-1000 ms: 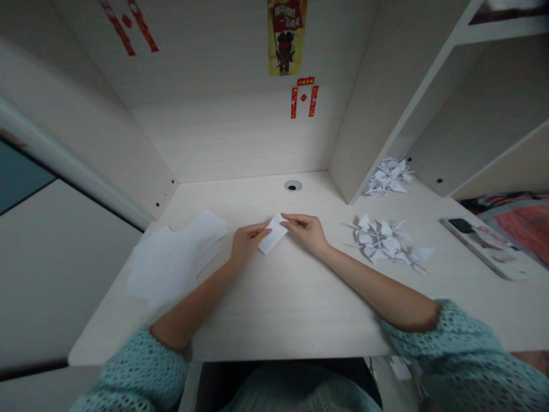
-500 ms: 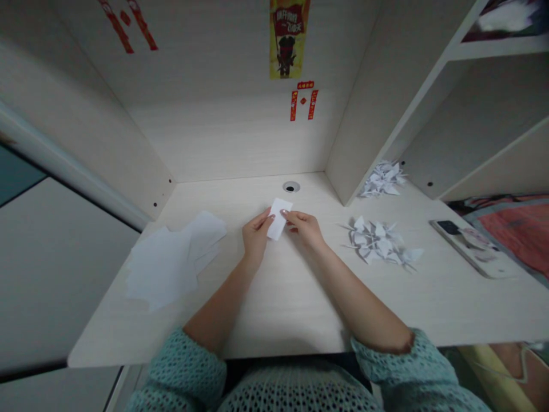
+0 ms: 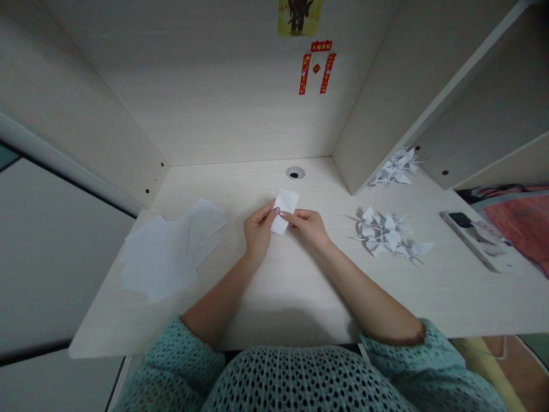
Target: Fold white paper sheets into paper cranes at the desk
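Note:
A small folded piece of white paper (image 3: 286, 199) is held up over the desk, tilted, between my two hands. My left hand (image 3: 259, 228) pinches its left edge, thumb on the front face. From the other side my right hand (image 3: 309, 225) grips it, thumb also pressed on the front and fingers partly hidden behind. Both thumb tips nearly meet at the middle of the paper. Left of my hands lies a spread stack of white paper sheets (image 3: 160, 257). To the right is a pile of folded paper cranes (image 3: 384, 232).
More folded white paper pieces (image 3: 397, 167) lie behind, by the upright divider panel (image 3: 369, 114). A phone (image 3: 476, 240) rests at the right, beside a reddish cloth (image 3: 518, 220). A round cable hole (image 3: 295, 173) is set in the desk (image 3: 295, 297) near the back wall.
My right thumb has slid left and down across the paper, close to my left thumb. The camera view has tipped downward a little, so the wall stickers sit higher.

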`<state>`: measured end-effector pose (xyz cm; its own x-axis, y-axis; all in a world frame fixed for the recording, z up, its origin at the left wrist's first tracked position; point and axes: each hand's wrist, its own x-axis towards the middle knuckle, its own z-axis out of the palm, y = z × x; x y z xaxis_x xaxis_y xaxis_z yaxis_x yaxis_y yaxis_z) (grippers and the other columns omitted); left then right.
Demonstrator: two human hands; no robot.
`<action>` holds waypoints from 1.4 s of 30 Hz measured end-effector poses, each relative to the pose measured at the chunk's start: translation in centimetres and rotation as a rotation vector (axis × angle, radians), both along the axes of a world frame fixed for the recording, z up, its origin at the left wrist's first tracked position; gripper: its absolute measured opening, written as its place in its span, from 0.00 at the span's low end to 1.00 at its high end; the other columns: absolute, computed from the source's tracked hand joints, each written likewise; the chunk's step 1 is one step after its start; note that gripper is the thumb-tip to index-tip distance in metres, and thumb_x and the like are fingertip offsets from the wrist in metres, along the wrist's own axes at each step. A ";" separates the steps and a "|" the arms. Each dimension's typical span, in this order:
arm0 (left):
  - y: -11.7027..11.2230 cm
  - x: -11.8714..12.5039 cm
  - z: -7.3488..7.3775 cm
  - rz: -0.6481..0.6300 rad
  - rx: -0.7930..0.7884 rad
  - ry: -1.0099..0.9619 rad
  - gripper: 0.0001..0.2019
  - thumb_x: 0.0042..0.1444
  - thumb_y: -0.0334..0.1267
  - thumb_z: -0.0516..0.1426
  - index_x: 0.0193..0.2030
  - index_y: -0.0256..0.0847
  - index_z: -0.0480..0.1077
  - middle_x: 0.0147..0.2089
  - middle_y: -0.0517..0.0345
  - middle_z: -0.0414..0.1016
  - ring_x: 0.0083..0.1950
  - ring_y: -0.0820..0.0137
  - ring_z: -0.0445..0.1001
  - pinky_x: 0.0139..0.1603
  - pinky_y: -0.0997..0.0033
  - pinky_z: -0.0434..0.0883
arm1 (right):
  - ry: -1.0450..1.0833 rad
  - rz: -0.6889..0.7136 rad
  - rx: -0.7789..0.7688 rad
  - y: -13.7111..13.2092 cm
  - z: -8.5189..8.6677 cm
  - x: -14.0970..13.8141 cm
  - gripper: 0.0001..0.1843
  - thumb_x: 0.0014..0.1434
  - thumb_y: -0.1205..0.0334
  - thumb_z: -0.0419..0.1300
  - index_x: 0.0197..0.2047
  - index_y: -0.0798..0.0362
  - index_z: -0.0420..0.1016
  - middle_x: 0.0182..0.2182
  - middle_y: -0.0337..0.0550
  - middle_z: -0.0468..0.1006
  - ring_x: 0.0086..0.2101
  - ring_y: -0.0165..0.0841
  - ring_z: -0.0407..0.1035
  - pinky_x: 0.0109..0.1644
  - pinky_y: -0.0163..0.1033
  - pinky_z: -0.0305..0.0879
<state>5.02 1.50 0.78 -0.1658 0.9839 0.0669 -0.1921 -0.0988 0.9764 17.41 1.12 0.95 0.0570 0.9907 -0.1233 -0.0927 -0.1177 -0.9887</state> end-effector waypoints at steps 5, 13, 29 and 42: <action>0.3 -0.6 0.6 -0.002 -0.034 0.028 0.17 0.47 0.40 0.64 0.45 0.40 0.77 0.46 0.53 0.80 0.45 0.64 0.78 0.47 0.67 0.74 | 0.100 -0.006 -0.062 0.0 0.1 0.1 0.20 0.40 0.46 0.70 0.17 0.55 0.73 0.16 0.36 0.68 0.20 0.25 0.56 0.27 0.35 0.50; 0.6 -1.2 0.6 -0.013 -0.122 0.049 0.23 0.46 0.41 0.65 0.50 0.38 0.75 0.43 0.51 0.81 0.39 0.64 0.79 0.41 0.67 0.75 | 0.106 -0.051 -0.012 0.0 -0.1 -0.2 0.18 0.42 0.47 0.69 0.20 0.54 0.77 0.18 0.37 0.72 0.22 0.27 0.58 0.29 0.36 0.53; 0.6 -2.4 1.1 -0.036 0.004 0.480 0.13 0.52 0.40 0.61 0.45 0.46 0.78 0.43 0.58 0.81 0.42 0.64 0.79 0.46 0.67 0.73 | 0.025 -0.038 0.047 -0.3 -0.3 -0.6 0.21 0.44 0.46 0.67 0.17 0.55 0.71 0.15 0.34 0.64 0.20 0.25 0.53 0.26 0.35 0.46; 0.4 -2.5 1.1 -0.121 -0.015 0.569 0.10 0.53 0.38 0.60 0.42 0.49 0.78 0.45 0.58 0.80 0.43 0.63 0.79 0.44 0.67 0.73 | 0.259 -0.200 0.049 -0.1 -1.4 -1.6 0.14 0.45 0.51 0.69 0.27 0.55 0.79 0.25 0.42 0.79 0.25 0.31 0.67 0.32 0.37 0.61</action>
<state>2.57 1.89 1.88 0.0061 0.9951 0.0984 0.3539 -0.0942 0.9305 15.80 1.03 -0.42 0.2240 0.9682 -0.1117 -0.3578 -0.0249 -0.9335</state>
